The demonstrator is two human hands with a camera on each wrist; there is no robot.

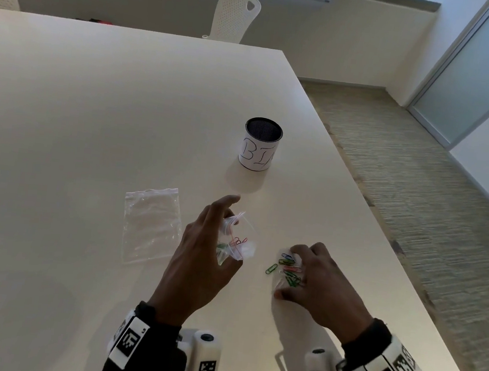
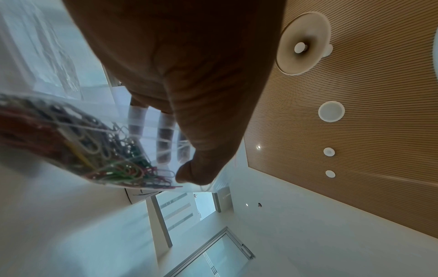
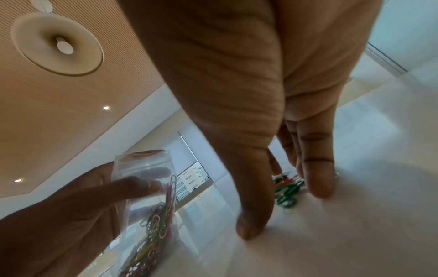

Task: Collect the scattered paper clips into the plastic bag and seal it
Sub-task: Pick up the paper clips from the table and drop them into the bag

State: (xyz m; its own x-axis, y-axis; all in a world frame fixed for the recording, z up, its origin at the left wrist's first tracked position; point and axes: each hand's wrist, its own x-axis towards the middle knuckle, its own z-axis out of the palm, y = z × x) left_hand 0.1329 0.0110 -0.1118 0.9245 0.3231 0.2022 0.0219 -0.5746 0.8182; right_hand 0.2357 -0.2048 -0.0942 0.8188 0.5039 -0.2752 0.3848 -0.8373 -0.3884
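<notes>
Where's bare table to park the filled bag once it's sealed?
Free: the wide stretch of table left of and beyond the flat empty bag and the cup. Crowded: between the left hand holding the bag and the right hand over loose clips.

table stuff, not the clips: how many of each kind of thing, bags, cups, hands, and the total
clear plastic zip bags: 2, one lying flat and empty, one part-filled with coloured paper clips in the left hand's grip
black mesh cup with a white paper label: 1
hands: 2, left and right
total: 5
</notes>
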